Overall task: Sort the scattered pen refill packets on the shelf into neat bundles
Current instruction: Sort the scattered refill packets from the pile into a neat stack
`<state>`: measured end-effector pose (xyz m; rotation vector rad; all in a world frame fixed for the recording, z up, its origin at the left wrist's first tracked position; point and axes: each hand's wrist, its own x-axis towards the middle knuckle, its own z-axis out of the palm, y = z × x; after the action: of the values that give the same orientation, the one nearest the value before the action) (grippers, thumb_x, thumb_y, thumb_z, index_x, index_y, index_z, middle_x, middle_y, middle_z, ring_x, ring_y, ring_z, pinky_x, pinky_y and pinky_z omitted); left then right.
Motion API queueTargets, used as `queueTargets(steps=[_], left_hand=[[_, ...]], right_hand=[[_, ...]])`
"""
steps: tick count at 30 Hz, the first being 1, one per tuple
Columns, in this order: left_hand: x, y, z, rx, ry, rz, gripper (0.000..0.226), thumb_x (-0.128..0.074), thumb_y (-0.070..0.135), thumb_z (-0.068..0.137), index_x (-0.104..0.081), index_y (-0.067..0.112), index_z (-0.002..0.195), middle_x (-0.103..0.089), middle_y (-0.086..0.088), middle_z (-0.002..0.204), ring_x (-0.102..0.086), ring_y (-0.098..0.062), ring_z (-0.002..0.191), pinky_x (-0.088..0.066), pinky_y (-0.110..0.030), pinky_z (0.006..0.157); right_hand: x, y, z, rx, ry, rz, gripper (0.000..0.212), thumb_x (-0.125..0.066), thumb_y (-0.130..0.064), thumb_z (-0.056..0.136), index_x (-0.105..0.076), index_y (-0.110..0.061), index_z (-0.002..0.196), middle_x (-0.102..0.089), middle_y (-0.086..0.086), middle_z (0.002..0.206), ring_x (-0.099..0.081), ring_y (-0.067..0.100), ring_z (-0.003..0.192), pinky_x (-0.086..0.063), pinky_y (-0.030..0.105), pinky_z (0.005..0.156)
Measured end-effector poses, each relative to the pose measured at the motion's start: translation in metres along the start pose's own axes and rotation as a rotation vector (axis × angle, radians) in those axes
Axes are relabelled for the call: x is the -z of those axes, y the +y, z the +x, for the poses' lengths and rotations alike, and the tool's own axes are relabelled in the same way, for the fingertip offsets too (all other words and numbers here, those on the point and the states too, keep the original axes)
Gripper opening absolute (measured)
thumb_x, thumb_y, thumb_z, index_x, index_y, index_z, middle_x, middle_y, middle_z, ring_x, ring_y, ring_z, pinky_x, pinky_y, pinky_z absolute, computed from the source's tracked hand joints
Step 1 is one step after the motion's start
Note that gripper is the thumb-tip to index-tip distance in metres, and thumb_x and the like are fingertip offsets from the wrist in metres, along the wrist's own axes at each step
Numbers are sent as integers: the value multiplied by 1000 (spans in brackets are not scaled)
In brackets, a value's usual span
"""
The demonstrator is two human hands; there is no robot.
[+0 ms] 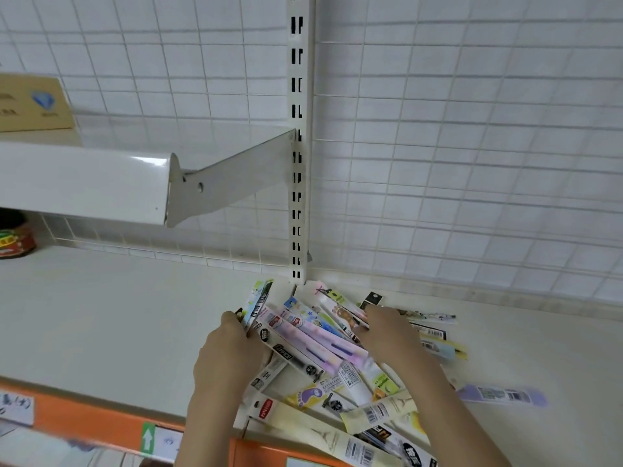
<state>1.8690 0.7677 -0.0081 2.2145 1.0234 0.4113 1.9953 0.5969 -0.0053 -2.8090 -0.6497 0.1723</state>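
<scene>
Both hands — left [232, 352], right [391, 335] — on scattered refill packets [313, 348].

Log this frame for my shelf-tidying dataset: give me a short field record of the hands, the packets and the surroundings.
setting: white shelf against a wire-grid back panel
packets: loose pile of pen refill packets, overlapping at mixed angles, not bundled
stray: lilac packet lying apart to the right
left hand: at the pile's left edge, fingers on several packets
right hand: laid flat on the pile's right side
upper shelf: on a bracket at left, cardboard box on top
</scene>
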Motion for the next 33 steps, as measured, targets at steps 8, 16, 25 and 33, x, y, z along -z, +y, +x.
queueTargets(steps=[8,16,25,33], left_hand=[[-13,-2,4,62,-38,87,42,-51,50,85,-58,9,95,-63,-8,92,-59,-30,84,-47,-31,72],[-28,19,-1,58,-37,224,75,-44,75,76,-60,9,106,-66,-8,104,-62,-28,95,-42,-28,71],[-35,22,11,37,-135,114,32,-49,42,89,-56,11,87,-59,-8,83,-57,-28,82,-41,-28,67],[-14,20,20,-32,-136,-199,34,-46,21,93,-41,13,60,-44,-3,57,-39,-17,53,-29,-28,50]], right_hand=[[17,14,-7,-38,145,113,22,-40,-25,97,-39,-10,113,-56,7,89,-52,27,74,-39,31,63],[11,24,-23,-50,149,167,31,-40,-43,95,-43,-17,111,-62,5,96,-56,24,84,-39,32,63],[7,28,-32,-94,151,178,29,-41,-44,93,-49,-17,101,-61,3,95,-59,25,88,-47,35,73],[11,17,-30,-75,176,79,15,-38,-29,96,-39,-17,87,-42,-4,69,-46,22,74,-35,30,61]])
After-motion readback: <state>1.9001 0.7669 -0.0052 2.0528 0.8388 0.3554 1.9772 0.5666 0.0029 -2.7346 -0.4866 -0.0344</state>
